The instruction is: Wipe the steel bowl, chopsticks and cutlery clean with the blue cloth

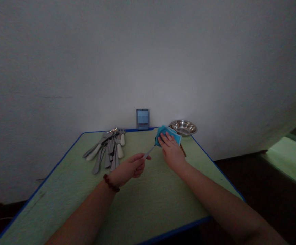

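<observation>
My left hand [134, 167] is closed around the handle of a thin utensil [149, 152] and holds it above the green table [61, 197]. A dark bead bracelet [110, 183] is on that wrist. My right hand [170, 149] grips a blue cloth [166, 133] wrapped over the utensil's far end, which is hidden inside the cloth. Both hands hover near the far middle of the table.
A pile of several spoons and knives [109, 147] lies at the far left of the table. A steel bowl [183, 127] stands at the far right corner. A small blue card [143, 118] leans on the wall. A thin brown stick [183, 149] lies under my right hand.
</observation>
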### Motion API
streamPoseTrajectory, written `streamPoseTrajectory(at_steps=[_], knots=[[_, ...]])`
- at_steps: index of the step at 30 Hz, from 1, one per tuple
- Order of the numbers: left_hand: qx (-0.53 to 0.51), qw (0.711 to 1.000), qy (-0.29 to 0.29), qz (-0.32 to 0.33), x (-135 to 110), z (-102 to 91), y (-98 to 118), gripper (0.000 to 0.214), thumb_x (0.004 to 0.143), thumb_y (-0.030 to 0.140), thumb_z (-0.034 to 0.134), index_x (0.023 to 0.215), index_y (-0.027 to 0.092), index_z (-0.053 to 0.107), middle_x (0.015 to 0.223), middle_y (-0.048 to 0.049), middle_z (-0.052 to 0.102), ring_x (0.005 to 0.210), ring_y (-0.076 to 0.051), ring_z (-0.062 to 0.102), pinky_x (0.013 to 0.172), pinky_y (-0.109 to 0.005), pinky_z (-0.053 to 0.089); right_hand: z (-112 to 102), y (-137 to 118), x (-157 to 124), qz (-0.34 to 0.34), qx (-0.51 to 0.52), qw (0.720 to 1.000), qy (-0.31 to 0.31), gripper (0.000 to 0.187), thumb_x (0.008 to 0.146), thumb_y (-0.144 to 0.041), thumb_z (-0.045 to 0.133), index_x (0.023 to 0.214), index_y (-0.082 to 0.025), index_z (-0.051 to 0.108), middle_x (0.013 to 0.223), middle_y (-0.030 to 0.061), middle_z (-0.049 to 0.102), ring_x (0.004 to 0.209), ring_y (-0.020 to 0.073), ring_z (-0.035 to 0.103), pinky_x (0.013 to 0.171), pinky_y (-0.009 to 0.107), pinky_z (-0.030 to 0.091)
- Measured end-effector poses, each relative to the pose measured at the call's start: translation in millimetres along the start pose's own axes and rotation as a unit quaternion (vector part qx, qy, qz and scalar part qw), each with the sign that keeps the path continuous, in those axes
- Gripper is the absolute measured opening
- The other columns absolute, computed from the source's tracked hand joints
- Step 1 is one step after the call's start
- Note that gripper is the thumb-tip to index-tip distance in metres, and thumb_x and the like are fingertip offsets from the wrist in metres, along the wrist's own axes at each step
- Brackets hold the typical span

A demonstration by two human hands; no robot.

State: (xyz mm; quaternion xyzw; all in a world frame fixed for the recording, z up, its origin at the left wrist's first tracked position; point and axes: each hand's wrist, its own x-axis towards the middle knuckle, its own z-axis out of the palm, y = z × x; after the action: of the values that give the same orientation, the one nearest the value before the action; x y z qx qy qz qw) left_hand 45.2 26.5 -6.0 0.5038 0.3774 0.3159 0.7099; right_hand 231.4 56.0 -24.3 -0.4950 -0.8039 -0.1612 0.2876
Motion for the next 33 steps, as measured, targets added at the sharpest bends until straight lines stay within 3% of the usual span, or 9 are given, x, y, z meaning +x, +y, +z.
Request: streamPoseTrajectory(at_steps=[8,22,33], knots=[[0.010,1.000,0.021,-0.004,-1.7,-0.9,2.1,0.018,0.074,0.024,0.045,0.088,0.013,0.049,0.049,0.0088,0.029,0.039,-0.002,0.024,0.039,-0.019,0.012,5.3,3.3,2.3,-0.042,-0.001,0.999,-0.010,0.045,0.076,-0.005,0.033,0.118,-0.011,0.045,0.126,0.0095,0.043,0.124,0.0225,0.026,0.099,0.044,0.028],[0.002,1.000,-0.005,-0.006,-3.6,2.6,2.4,0.015,0.076,0.023,0.043,0.086,0.013,0.048,0.048,0.0093,0.028,0.039,-0.002,0.022,0.038,-0.019,0.012,-5.7,24.7,-5.5,-0.115,0.128,0.985,0.035,0.040,0.074,-0.003,0.034,0.110,-0.008,0.051,0.118,0.0113,0.050,0.125,0.0169,0.024,0.099,0.040,0.031],[0.019,0.999,0.008,-0.032,-3.6,5.9,3.2,0.016,0.077,0.022,0.041,0.087,0.013,0.047,0.048,0.0094,0.028,0.039,-0.003,0.024,0.038,-0.020,0.013,10.3,24.0,-7.0,-0.107,0.085,0.990,0.015,0.043,0.078,-0.004,0.031,0.117,-0.012,0.046,0.121,0.0083,0.048,0.126,0.0173,0.018,0.099,0.042,0.030]])
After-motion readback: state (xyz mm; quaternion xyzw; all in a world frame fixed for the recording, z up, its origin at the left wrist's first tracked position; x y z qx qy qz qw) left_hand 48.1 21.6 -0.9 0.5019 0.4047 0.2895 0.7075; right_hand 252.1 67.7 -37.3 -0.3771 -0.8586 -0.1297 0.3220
